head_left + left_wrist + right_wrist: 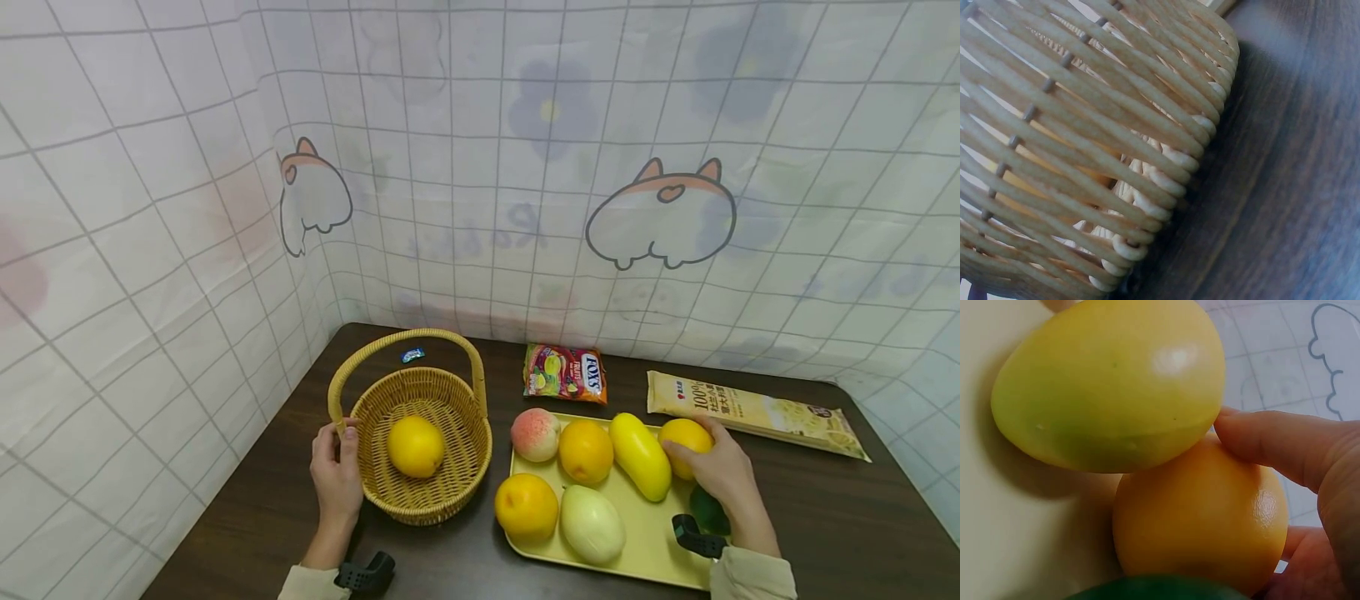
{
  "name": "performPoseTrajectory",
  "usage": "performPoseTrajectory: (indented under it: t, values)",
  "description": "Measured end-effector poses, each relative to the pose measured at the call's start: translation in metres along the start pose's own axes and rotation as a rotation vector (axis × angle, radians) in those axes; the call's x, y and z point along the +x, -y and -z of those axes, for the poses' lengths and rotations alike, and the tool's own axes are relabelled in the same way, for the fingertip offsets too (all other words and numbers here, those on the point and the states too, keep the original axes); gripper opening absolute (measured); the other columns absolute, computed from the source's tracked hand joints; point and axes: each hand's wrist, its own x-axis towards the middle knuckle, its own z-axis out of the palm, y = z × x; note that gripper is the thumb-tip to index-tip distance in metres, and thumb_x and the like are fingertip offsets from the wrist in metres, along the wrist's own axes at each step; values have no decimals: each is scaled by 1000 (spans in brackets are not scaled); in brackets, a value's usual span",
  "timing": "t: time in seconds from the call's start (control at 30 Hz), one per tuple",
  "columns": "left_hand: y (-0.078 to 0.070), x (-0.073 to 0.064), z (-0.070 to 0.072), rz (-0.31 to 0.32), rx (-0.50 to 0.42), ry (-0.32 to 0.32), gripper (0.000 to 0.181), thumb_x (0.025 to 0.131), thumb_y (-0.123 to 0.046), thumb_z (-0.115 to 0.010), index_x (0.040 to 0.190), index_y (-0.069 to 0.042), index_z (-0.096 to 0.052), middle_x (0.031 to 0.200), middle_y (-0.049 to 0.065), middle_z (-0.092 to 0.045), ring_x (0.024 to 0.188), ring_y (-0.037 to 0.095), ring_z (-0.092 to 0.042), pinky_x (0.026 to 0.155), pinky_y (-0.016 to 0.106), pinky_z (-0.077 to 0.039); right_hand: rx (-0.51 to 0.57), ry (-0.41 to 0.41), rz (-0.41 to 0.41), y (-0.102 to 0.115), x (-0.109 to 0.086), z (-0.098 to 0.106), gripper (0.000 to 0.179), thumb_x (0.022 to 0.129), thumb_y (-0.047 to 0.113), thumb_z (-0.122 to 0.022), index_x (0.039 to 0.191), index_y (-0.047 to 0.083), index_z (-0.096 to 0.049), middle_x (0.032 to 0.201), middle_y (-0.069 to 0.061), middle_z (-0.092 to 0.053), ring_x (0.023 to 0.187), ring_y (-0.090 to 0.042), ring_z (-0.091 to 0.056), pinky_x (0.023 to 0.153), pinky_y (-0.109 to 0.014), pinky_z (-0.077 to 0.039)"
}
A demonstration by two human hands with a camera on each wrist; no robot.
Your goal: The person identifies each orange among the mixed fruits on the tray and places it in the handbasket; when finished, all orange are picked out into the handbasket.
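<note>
My left hand (337, 475) grips the wicker basket (420, 387) at its left side, where the tall handle (405, 335) meets the rim. One orange (416, 447) lies inside the basket. The left wrist view shows the woven wall (1085, 125) close up. At the back right of the yellow tray (648, 542), my right hand (727, 467) holds another orange (1200, 519) between thumb and fingers. Against that orange lies a yellow mango (1110, 387), and a dark green fruit (708, 510) sits partly hidden under the right hand.
Also on the tray are a peach (536, 435), two more oranges, one at the back (586, 452) and one in front (527, 508), and a pale green melon (592, 525). Behind lie a candy bag (564, 372), a long noodle packet (757, 414) and a small blue wrapper (412, 355).
</note>
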Motion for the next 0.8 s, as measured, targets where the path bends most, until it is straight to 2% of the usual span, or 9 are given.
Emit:
performPoseTrajectory:
  t: [0.23,0.4,0.6,0.7,0.8]
  values:
    - [0,-1,0,8,2,-5,22,100,-11,-53,105,7,-64,98,14,-59,92,10,-45,75,24,-33,-21,0,-1,1,0,1,92,89,55,-61,152,0,-22,138,-36,-37,111,-48,-46,82,-53,-44]
    - [-1,-1,1,16,4,-4,21,100,-11,-53,106,6,-64,100,17,-60,92,9,-45,76,24,-33,-29,-17,12,0,-1,1,90,89,52,-63,151,-1,-24,137,-36,-38,110,-48,-47,81,-53,-44]
    - [2,0,-1,20,18,-13,19,99,-7,-52,106,7,-64,98,19,-59,92,8,-43,75,22,-32,20,-71,-10,-1,-1,-1,91,88,52,-64,153,2,-24,140,-34,-37,112,-46,-45,83,-54,-43]
    - [1,0,-2,10,20,-18,20,98,-4,-51,106,10,-63,98,22,-58,91,8,-43,75,22,-31,47,-111,-17,0,-1,-2,91,88,52,-64,153,3,-23,142,-34,-36,114,-47,-44,86,-56,-43]
    - [1,0,-2,6,23,-16,20,99,-4,-51,106,10,-63,98,21,-58,91,8,-43,75,22,-31,60,-161,-10,3,-3,-1,89,89,52,-63,153,4,-24,142,-34,-37,114,-47,-45,87,-57,-42]
